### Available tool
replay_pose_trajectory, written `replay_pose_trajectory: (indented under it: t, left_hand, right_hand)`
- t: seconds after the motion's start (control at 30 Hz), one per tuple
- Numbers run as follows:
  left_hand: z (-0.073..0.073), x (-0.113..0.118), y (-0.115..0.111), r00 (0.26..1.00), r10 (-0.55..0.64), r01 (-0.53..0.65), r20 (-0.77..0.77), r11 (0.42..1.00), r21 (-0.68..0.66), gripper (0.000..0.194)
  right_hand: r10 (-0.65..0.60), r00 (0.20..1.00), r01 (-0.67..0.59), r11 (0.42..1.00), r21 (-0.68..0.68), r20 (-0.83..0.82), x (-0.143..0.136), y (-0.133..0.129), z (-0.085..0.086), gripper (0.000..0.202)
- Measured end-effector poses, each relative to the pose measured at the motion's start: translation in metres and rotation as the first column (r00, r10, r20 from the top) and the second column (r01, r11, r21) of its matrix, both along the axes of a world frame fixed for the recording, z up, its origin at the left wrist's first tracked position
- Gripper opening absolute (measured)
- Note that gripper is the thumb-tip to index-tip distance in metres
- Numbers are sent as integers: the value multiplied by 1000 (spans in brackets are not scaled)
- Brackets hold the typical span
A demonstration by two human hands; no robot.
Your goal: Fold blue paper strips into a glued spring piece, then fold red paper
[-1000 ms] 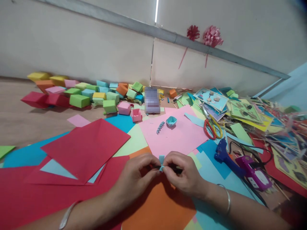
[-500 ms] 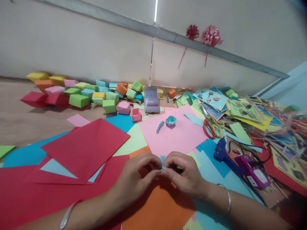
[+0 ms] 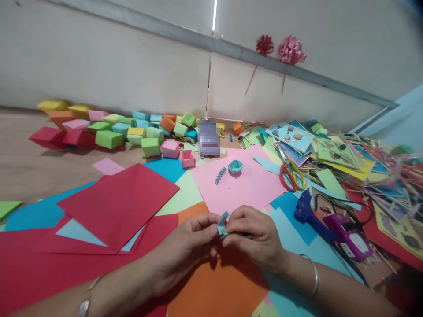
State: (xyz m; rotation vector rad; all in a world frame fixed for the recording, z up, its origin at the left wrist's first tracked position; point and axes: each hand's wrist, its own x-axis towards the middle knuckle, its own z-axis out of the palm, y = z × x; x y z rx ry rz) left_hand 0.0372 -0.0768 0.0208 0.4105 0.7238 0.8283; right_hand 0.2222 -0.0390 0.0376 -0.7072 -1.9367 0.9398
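A small folded light-blue paper piece (image 3: 223,223) is held between my two hands, above the orange sheet (image 3: 218,286). My left hand (image 3: 194,240) pinches its left edge between thumb and fingers. My right hand (image 3: 253,233) grips it from the right, fingers closed; a thin dark item shows partly beneath these fingers, too hidden to name. Beyond the hands, on the pink sheet (image 3: 214,189), are a small open teal paper cup (image 3: 235,167) and a curled blue-grey strip (image 3: 220,175).
Red sheets (image 3: 119,207) lie at left. Folded paper boxes (image 3: 109,138) line the wall, beside a blurred phone (image 3: 209,137). At right are scissors (image 3: 288,177), a blue glue gun (image 3: 310,215), a purple device (image 3: 348,237) and piled cards (image 3: 291,136).
My left hand has turned and its fingers have shifted on the paper. The light-blue piece is tilted and more of it shows between the hands. My right hand's fingers have moved slightly.
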Motion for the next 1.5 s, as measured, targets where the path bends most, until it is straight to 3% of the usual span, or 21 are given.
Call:
replay_pose_trajectory:
  t: [0.13,0.23,0.33,0.4,0.47,0.53,0.63,0.7,0.9,1.07,1.13,1.3,1.5]
  left_hand:
    - [4,-2,2,997,27,-25,74,999,-20,33]
    - [12,-1,2,992,10,-10,122,1000,-5,33]
    - [18,-2,4,990,26,-30,142,999,27,33]
    - [17,-3,6,991,62,-67,121,997,37,32]
    - [15,-5,9,991,111,-115,79,992,45,32]
    - [13,-7,12,989,145,-146,9,986,85,34]
    - [12,-8,14,964,208,-170,-166,961,216,34]
    - [11,-8,14,919,270,-183,-288,938,295,32]
    - [10,-8,13,799,373,-167,-472,891,422,21]
    - [9,-9,14,822,327,-74,-466,873,482,16]
    - [9,-8,13,815,335,-67,-473,865,497,14]
    - [10,-8,13,830,288,-46,-477,888,457,16]
    - [5,-8,13,793,307,51,-526,828,559,16]
  right_hand:
    - [90,996,-90,995,-50,-3,4,3,2,15]
    - [163,985,-173,957,-234,-62,5,4,3,22]
    - [181,952,-284,820,-497,-246,4,6,0,28]
    - [196,918,-374,722,-582,-346,4,7,-3,30]
    - [213,896,-426,662,-616,-391,5,8,-5,28]
    - [195,895,-425,645,-635,-401,5,10,-4,28]
    - [96,910,-366,640,-676,-403,6,15,1,32]
    - [26,915,-337,597,-728,-402,6,18,5,35]
    - [-30,897,-409,317,-856,-440,6,23,8,44]
    - [-13,869,-489,135,-862,-495,5,20,0,36]
    - [-14,866,-495,118,-861,-500,4,19,-3,33]
    - [-13,881,-465,158,-871,-473,5,18,-6,30]
    - [12,901,-427,192,-884,-433,5,17,-5,31]
